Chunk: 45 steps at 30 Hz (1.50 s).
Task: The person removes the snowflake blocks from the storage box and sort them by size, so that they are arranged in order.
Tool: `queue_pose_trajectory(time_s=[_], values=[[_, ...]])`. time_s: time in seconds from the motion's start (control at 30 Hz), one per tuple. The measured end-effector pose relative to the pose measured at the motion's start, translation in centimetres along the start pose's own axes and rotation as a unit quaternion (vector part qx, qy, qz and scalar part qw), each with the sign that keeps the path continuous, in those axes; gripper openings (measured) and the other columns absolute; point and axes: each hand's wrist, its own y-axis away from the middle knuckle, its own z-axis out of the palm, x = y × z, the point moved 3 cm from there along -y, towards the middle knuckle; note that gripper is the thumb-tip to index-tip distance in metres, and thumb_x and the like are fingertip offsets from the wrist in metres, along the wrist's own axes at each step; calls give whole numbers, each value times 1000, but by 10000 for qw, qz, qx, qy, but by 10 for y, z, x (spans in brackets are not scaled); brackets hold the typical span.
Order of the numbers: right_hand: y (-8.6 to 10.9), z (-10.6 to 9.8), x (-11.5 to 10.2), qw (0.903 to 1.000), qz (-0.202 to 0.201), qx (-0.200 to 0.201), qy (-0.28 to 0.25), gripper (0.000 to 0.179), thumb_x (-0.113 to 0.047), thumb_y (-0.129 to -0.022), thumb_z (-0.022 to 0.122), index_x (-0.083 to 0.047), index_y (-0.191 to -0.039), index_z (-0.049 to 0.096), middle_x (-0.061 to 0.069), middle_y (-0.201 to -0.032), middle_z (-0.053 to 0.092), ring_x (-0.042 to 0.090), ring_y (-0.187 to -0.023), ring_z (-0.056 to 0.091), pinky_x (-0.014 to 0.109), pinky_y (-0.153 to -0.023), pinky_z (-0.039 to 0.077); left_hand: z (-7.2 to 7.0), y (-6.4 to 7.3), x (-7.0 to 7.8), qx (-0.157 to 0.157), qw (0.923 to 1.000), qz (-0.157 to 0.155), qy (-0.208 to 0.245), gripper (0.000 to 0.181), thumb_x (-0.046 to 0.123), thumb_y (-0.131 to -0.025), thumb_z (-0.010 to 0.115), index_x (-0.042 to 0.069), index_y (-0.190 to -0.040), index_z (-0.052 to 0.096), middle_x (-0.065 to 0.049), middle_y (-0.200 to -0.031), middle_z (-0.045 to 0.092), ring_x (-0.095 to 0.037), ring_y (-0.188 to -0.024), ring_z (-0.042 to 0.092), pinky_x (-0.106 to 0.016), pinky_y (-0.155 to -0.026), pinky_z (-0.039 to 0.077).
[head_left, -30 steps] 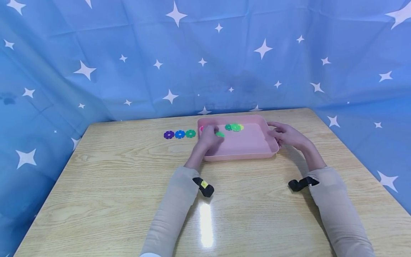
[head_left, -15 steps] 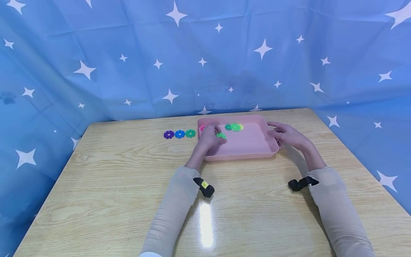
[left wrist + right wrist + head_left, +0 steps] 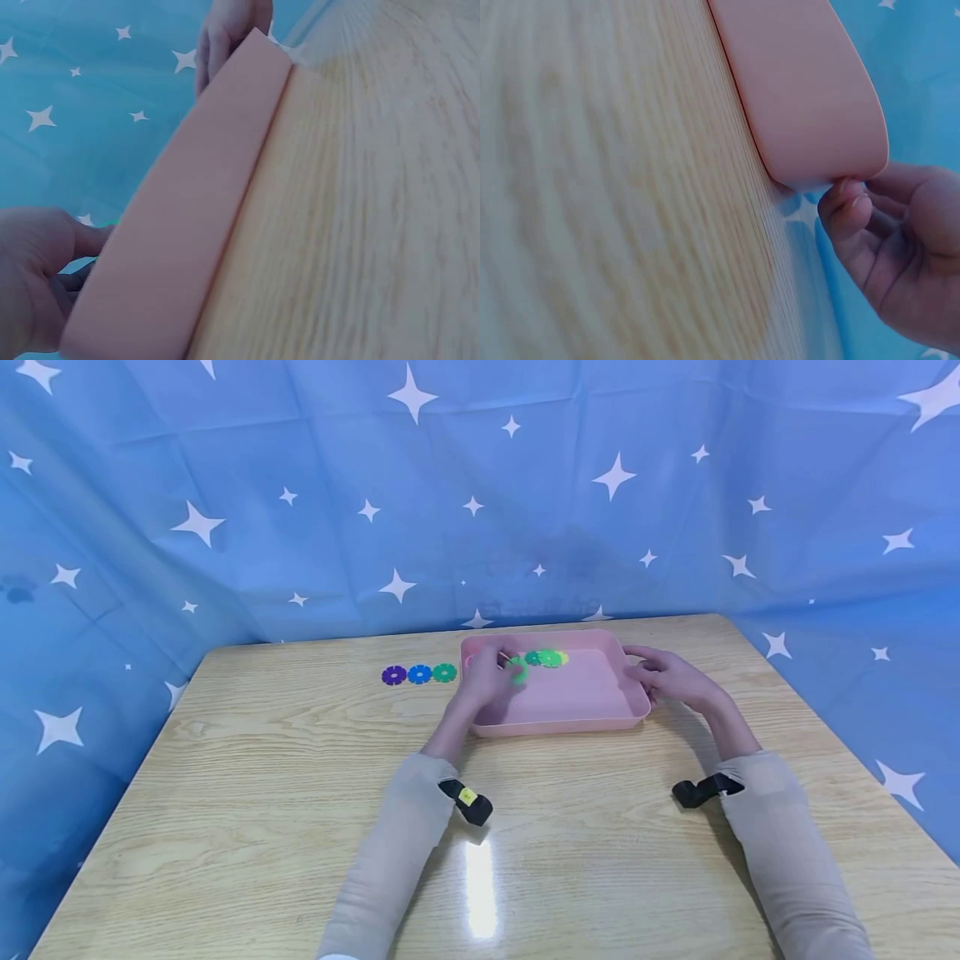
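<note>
A light green notched plastic disc (image 3: 520, 672) is pinched by the left hand (image 3: 486, 680), raised above the floor of the pink tray (image 3: 577, 697) near its left end. Inside, by the back wall, lie a dark green disc (image 3: 532, 658), a light green disc (image 3: 550, 658) and a yellow disc (image 3: 566, 658), overlapping. Part of a pink disc shows behind the left hand. At the tray's right end the right hand (image 3: 678, 682) holds the wall, thumb at the rim; the right wrist view shows curled fingers against the outer corner. In the left wrist view the tray wall hides the held disc.
On the wooden table (image 3: 300, 793), left of the tray, a purple disc (image 3: 393, 675), a blue disc (image 3: 420, 674) and a green disc (image 3: 445, 672) lie in a row. A blue curtain (image 3: 337, 527) with white stars hangs behind the table's back edge.
The left hand has lifted the light green disc slightly off the tray floor and turned it more upright. Its forearm has shifted a little left. The right hand stays on the tray.
</note>
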Motion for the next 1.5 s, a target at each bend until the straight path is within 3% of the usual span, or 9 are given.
queue_pose_trajectory(time_s=[0.1,0.3,0.57,0.87,1.5], values=[[0,0,-1,10000,-3,22,13,58,-19,-108,50,-1,-157,27,13,-78,53,20,-57,52,38,-57,49,-8,4,4,116,9998,160,6,24,11,-100,64,0,-121,64,-10,-106,64,-22,-95,60,-32,-81,52],[1,2,-3,10000,-44,25,78,57,-19,-108,50,0,-157,27,11,-76,53,20,-57,52,38,-56,49,-24,11,5,362,9992,154,5,26,12,-102,61,3,-127,62,-9,-112,62,-22,-98,59,-34,-86,52],[4,3,-7,9999,-65,49,103,56,-16,-108,49,1,-157,27,12,-75,53,20,-57,51,38,-56,48,-45,20,3,678,9962,349,418,22,6,-101,59,7,-124,60,-10,-108,59,-23,-92,55,-30,-78,50],[2,2,-5,10000,-5,22,-32,57,-16,-108,49,0,-157,27,13,-78,53,19,-57,51,38,-56,48,-66,24,-6,877,9927,433,712,20,8,-102,57,6,-122,58,-13,-111,60,-25,-98,59,-36,-86,53],[2,2,-4,9999,-57,41,81,56,-18,-108,49,0,-157,28,11,-77,53,20,-58,50,38,-56,48,-121,43,-36,1356,9862,295,899,24,9,-102,58,1,-125,60,-16,-112,60,-28,-97,62,-39,-83,54]])
